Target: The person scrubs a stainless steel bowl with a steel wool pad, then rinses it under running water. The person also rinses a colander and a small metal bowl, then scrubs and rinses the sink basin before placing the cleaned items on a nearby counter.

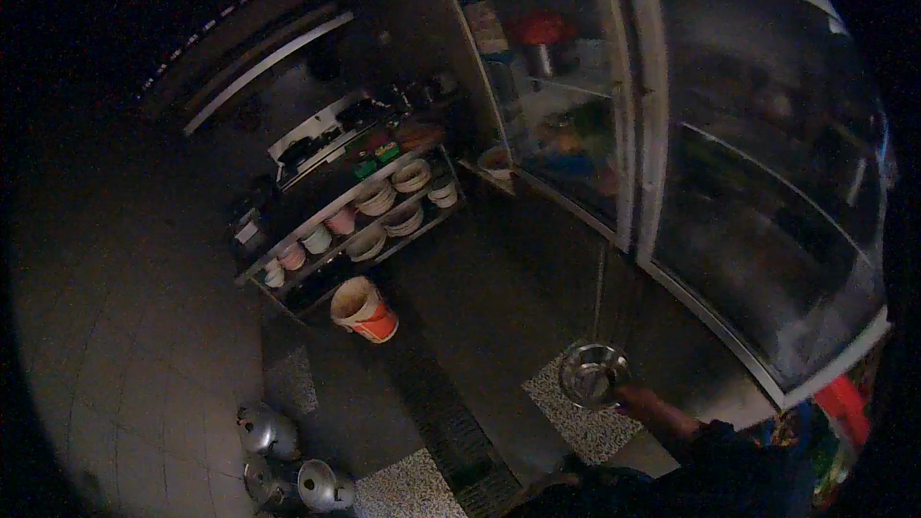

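Note:
My right hand [644, 403] grips the rim of a shiny round metal bowl [594, 376]. The bowl is tipped so its inside faces me, and it appears in front of a speckled patch of floor [597, 432]. Lower in the picture, a dim shape that appears to be my left hand [557, 480] extends from a dark sleeve. Its fingers are lost in shadow, so I cannot tell whether it holds anything.
A glass-doored display refrigerator [633, 108] stands at right. Shelves [352, 219] of stacked bowls stand beyond, under a cluttered counter. A white-and-orange bucket [365, 309] sits beside a floor drain grate [460, 424]. Several silver gas cylinders [316, 483] stand lower left. The room is dark.

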The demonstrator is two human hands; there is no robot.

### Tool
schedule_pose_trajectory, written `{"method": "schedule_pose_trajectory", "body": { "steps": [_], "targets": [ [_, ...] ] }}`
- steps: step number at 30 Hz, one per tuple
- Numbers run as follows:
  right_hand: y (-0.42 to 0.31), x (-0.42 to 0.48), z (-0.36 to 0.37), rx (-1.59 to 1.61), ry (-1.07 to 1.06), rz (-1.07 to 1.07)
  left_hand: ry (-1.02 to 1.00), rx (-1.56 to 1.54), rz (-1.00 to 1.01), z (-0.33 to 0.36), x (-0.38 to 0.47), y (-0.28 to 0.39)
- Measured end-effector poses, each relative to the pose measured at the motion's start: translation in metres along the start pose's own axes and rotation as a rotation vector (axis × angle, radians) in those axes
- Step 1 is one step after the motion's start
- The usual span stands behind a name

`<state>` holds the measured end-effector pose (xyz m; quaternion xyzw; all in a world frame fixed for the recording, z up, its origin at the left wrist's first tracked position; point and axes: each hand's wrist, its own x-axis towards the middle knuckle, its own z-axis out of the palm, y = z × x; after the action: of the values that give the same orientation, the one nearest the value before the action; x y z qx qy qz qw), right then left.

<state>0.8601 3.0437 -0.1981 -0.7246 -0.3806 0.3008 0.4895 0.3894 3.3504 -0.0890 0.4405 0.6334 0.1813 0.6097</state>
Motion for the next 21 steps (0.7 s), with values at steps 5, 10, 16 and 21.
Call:
{"method": "schedule_pose_trajectory", "body": {
  "steps": [5,10,16,21],
  "targets": [
    [-0.046,0.230,0.003,-0.004,-0.287,0.167,0.033,-0.118,-0.080,0.046,0.080,0.088],
    [-0.065,0.371,0.040,0.247,-0.184,0.391,-0.027,-0.114,-0.059,0.089,0.197,0.185],
    [-0.090,0.473,0.029,0.312,-0.050,0.471,-0.230,0.039,0.086,0.178,0.331,0.344],
    [-0.090,0.565,-0.013,0.394,0.160,0.548,-0.411,0.141,0.204,0.271,0.436,0.451]
  ]
}}
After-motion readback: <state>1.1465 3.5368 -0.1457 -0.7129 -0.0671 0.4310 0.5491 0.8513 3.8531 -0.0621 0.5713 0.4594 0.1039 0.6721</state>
